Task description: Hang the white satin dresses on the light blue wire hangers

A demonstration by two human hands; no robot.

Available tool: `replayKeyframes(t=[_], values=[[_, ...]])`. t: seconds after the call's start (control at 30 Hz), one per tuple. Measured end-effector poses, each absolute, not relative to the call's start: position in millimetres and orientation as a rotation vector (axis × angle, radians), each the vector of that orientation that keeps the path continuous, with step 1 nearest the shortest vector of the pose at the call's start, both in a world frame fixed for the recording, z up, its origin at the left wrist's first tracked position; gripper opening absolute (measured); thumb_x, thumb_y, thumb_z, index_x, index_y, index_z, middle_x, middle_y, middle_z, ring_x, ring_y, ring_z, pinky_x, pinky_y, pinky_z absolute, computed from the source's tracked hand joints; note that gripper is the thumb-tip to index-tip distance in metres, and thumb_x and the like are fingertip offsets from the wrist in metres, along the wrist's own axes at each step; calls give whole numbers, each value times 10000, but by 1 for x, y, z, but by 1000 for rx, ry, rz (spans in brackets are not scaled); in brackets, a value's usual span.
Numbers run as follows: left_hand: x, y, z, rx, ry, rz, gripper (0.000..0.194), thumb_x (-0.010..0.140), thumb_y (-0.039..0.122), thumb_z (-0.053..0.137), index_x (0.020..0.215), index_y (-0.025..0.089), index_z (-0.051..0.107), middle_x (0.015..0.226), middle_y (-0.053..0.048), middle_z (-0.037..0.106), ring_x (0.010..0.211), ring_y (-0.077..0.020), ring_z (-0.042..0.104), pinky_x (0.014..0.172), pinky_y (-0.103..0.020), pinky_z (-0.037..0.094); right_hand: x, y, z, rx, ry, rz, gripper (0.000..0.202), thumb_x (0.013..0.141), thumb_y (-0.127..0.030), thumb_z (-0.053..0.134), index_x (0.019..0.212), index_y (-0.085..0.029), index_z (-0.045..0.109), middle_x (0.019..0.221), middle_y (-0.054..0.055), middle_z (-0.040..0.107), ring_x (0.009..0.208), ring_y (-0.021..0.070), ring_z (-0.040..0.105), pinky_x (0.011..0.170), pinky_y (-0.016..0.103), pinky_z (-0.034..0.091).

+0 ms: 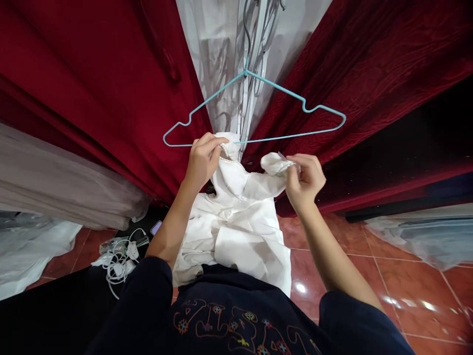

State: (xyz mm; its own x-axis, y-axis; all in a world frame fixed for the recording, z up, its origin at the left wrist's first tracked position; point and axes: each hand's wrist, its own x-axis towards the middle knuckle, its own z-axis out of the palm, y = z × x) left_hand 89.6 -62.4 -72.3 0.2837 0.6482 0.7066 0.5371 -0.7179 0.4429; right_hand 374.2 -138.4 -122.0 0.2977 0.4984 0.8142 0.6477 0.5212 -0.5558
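A white dress with a beaded upper edge hangs down in front of my body. My left hand pinches its beaded edge on the left side, at the lower bar of a light blue hanger. On the other side my right hand is closed on a gathered white part of the dress, a little below the hanger bar. The hanger hangs by its hook; its right end is bare. The fabric under my fingertips is partly hidden.
Dark red curtains flank a white metal stand. White cables and a phone lie on a black surface at lower left. Sheer pale fabric reaches the red tiled floor at right.
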Motion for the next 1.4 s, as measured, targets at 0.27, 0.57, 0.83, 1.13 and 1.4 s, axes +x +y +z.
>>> replayKeyframes(t=[0.27, 0.57, 0.83, 1.13, 1.4], values=[[87, -71, -77, 2400, 1019, 1546, 255, 1072, 164, 597, 1168, 243, 819, 1067, -42, 763, 1042, -185, 736, 1019, -354, 543, 339, -98, -87, -1039, -1587, 37, 340, 1088, -441, 545, 1054, -218, 799, 968, 82, 760, 935, 227, 733, 857, 420, 599], [33, -87, -135, 1554, 1579, 1975, 174, 989, 298, 628, 1057, 191, 747, 881, -31, 712, 774, -142, 669, 736, -251, 550, 342, -94, -92, -1023, -1536, 18, 376, 1085, -522, 571, 981, -230, 784, 920, 68, 745, 883, 224, 722, 822, 417, 599], [-8, -11, -70, 1543, 1607, 2102, 100, 1059, 303, 642, 1095, 212, 621, 842, 13, 588, 785, -127, 658, 736, -262, 523, 343, -98, -88, -1088, -1541, 29, 387, 1070, -541, 578, 988, -231, 795, 926, 71, 758, 882, 221, 729, 818, 413, 609], [39, 10, -26, 1989, 1314, 1749, 386, 1021, 562, 766, 1231, 257, 657, 959, -23, 664, 908, -176, 716, 853, -306, 600, 343, -104, -86, -1056, -1550, 21, 351, 1076, -488, 576, 980, -226, 788, 912, 69, 747, 870, 218, 719, 810, 399, 593], [114, -69, -58, 2444, 1007, 1444, 316, 1165, 311, 416, 1178, 260, 727, 1191, -78, 737, 1173, -239, 724, 1055, -412, 571, 341, -99, -85, -1076, -1547, 35, 358, 1078, -490, 566, 982, -221, 782, 920, 74, 743, 881, 216, 721, 819, 400, 597]])
